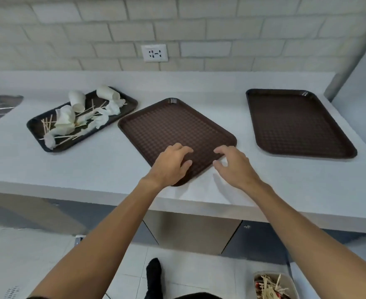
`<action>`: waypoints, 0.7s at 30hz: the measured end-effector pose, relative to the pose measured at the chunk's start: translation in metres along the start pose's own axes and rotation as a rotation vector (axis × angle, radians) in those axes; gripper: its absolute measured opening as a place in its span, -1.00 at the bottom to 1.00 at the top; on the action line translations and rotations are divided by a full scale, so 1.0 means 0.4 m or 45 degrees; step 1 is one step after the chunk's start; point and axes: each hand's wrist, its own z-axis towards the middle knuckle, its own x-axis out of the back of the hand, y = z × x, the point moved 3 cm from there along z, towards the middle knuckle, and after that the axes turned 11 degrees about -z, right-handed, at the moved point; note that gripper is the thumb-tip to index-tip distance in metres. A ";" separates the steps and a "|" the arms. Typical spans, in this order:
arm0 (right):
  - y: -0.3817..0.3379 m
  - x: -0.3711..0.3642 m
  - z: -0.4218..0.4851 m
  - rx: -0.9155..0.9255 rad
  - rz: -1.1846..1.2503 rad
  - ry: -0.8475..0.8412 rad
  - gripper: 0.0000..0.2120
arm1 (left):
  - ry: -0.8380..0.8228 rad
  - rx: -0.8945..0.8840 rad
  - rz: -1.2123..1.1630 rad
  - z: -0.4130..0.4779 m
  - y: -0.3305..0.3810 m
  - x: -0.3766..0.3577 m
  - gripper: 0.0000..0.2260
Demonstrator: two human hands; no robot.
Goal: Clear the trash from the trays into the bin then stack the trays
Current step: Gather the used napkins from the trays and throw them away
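Forearms mine, lowest in frame. Left: left tray (128, 104) loaded, trash (69, 119) (cups, napkins, sticks) not yet binned. Centre: middle tray (173, 126) bare; left hand (171, 165) rests on it, fingers relaxed; right hand (231, 162) spread at its near edge, contact unclear. Right: right tray (296, 121) bare. Lower right: bin (264, 272) holds sticks. My read: roughly two-thirds cleared, stacking undone.

Middle tray (173, 126): looked like brown plastic, matt, with a raised grid texture.
Right tray (296, 124): was the same brown plastic; its rim had a slight sheen.
Left tray (124, 104): was black plastic, smooth.
Cups (77, 102): were white paper, matt.
Napkins (64, 118): were crumpled white paper.
Sticks (47, 126): were pale bare wood.
Counter (80, 169): was pale grey, smooth, matt.
Wall (199, 29): was dull whitish brick.
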 end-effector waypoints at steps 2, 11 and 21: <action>-0.076 -0.019 0.066 0.065 0.002 -0.001 -0.67 | 0.064 0.069 -0.005 0.000 -0.078 0.058 -0.67; -0.432 -0.195 0.333 0.311 0.024 -0.113 -0.69 | 0.248 0.330 -0.058 -0.006 -0.476 0.304 -0.70; -0.683 -0.348 0.570 0.355 0.096 -0.175 -0.65 | 0.433 0.551 -0.149 0.063 -0.864 0.513 -0.66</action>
